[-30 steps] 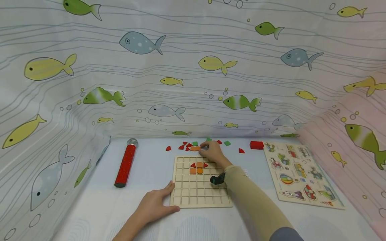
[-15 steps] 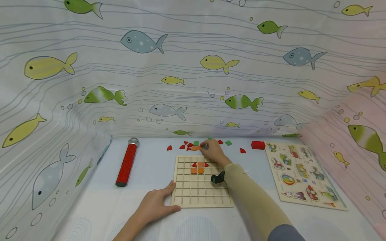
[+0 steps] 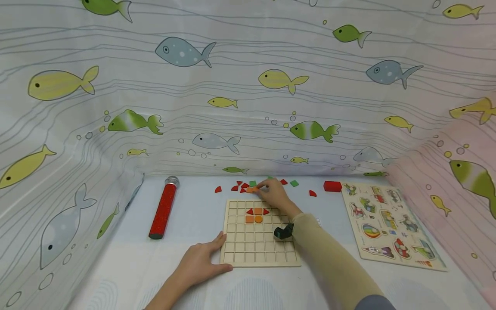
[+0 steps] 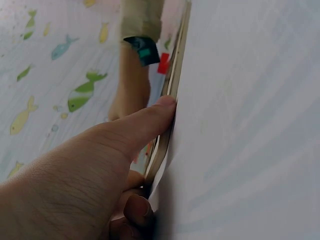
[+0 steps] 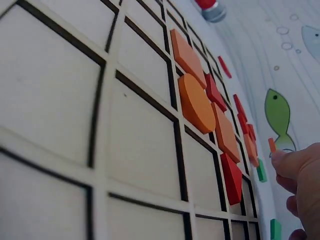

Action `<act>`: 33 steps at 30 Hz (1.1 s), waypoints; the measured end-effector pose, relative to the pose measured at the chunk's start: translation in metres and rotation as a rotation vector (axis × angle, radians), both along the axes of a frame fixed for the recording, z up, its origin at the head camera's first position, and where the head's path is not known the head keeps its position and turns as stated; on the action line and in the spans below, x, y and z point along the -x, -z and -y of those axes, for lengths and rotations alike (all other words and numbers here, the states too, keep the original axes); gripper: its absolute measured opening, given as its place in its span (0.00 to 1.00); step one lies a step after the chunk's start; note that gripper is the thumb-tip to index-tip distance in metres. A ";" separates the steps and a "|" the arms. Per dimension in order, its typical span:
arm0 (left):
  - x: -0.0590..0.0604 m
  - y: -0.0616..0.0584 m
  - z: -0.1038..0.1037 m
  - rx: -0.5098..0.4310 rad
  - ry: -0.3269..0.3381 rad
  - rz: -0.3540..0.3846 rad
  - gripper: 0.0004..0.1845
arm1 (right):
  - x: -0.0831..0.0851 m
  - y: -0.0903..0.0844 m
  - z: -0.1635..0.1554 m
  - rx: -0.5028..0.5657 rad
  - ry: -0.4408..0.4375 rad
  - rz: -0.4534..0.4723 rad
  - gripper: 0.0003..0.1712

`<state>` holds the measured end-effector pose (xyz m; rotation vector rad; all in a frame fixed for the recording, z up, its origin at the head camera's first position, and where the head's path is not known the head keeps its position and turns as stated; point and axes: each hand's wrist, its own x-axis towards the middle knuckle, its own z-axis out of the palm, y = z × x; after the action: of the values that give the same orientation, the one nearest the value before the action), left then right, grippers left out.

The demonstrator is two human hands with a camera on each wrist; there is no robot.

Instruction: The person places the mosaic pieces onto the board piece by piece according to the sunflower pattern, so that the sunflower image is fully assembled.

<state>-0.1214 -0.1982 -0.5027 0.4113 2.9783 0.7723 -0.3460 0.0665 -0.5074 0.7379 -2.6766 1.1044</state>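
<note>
A wooden grid board lies on the table, with orange squares, an orange circle and red triangles set in its upper cells. My left hand steadies its lower left corner, index finger at the left edge and thumb at the near edge. In the left wrist view the straight thumb presses along the board's rim. Beyond the far edge my right hand pinches a small orange tile between thumb and fingertips, beside other loose pieces.
Loose red pieces and green squares lie along the back. A red glittery microphone lies left. At right are a red block and a picture puzzle board. A fish-print curtain surrounds the table.
The right hand stays among the pieces behind the board; the orange tile at its fingertips has shifted slightly. The left hand keeps its place at the corner. The head view has drifted slightly.
</note>
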 end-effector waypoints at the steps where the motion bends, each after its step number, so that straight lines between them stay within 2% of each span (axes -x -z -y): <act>1: 0.000 0.000 0.000 -0.002 0.001 0.001 0.52 | -0.003 -0.001 -0.001 0.008 -0.011 -0.019 0.10; 5: 0.001 0.000 0.000 -0.003 0.006 0.000 0.52 | -0.022 -0.006 -0.011 0.052 -0.042 -0.060 0.09; 12: 0.003 -0.002 0.002 0.002 0.013 -0.011 0.53 | -0.063 -0.010 -0.029 0.104 -0.032 -0.050 0.09; 19: 0.002 -0.001 0.003 0.013 -0.008 -0.004 0.52 | -0.094 0.004 -0.042 0.131 -0.023 -0.060 0.08; 23: 0.000 0.003 0.001 -0.014 -0.004 0.008 0.52 | -0.102 0.015 -0.052 0.147 0.002 -0.020 0.08; 26: -0.001 0.004 -0.001 -0.020 0.003 0.006 0.52 | -0.103 0.023 -0.057 0.135 -0.010 -0.027 0.08; 33: 0.000 0.002 0.000 0.001 -0.007 -0.012 0.52 | -0.100 0.027 -0.057 0.110 -0.090 -0.129 0.09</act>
<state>-0.1212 -0.1978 -0.5051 0.4069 2.9924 0.7717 -0.2456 0.1233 -0.5346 0.8856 -2.4762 1.1716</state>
